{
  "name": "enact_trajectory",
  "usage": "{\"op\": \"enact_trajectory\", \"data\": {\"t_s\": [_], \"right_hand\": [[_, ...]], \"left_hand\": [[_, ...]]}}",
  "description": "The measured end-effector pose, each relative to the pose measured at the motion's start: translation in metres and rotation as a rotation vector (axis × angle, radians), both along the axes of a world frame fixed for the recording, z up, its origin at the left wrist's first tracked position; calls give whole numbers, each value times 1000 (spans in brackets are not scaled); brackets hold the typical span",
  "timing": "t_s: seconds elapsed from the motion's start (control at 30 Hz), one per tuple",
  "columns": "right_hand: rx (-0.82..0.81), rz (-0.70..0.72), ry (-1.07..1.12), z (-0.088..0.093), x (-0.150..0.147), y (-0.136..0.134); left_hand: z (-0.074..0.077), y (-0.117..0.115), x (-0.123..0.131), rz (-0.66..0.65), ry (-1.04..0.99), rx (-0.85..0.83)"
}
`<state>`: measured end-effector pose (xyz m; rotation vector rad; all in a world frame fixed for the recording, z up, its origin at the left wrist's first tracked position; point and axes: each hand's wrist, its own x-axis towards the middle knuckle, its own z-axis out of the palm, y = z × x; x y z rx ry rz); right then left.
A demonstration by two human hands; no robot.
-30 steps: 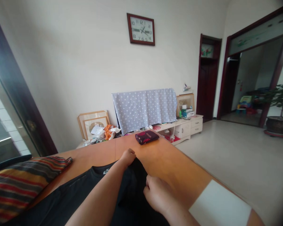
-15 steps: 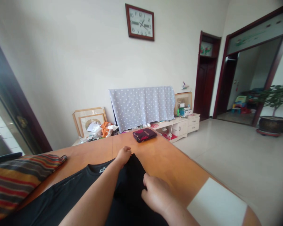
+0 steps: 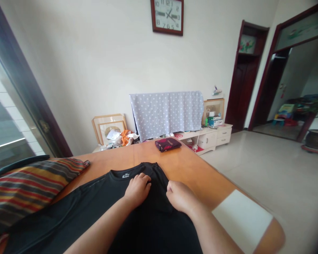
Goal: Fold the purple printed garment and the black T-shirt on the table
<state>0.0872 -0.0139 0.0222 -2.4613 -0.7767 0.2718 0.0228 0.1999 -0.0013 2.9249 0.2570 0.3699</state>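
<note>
A black shirt (image 3: 95, 197) lies spread over the wooden table (image 3: 201, 169), its round neckline and a small white label print turned to the far side. My left hand (image 3: 138, 190) is on the cloth just right of the neckline, its fingers curled closed against the fabric near the shoulder. At the shirt's right edge, my right hand (image 3: 181, 197) is closed in a pinch on the sleeve side. The tips of the right fingers are partly hidden. Folds gather in the cloth between the two hands.
A striped cloth (image 3: 37, 180) lies at the table's left. At the far end sits a folded dark red cloth item (image 3: 168, 144). A pale sheet (image 3: 243, 218) covers the near right corner. Beyond stands a low white cabinet (image 3: 212, 139), with a polka-dot cover (image 3: 169, 114) above.
My left hand has drawn back from the shirt's far shoulder edge, nearer to me. My right hand stays at the right edge. The view has shifted left and slightly down.
</note>
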Motion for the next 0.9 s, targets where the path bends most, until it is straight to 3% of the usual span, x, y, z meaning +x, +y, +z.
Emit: {"op": "enact_trajectory", "data": {"t_s": [0.3,0.57,0.77,0.9], "right_hand": [[330,-238,-42,-17,32,-3],[339,-74,245,-20,24,-2],[243,-100,262,-19,24,-2],[237,-115,281,-19,25,-1]], "left_hand": [[5,5,-32,325,70,-50],[12,-11,-42,343,114,-125],[14,-9,-45,433,78,-208],[17,-11,-50,431,51,-119]]}}
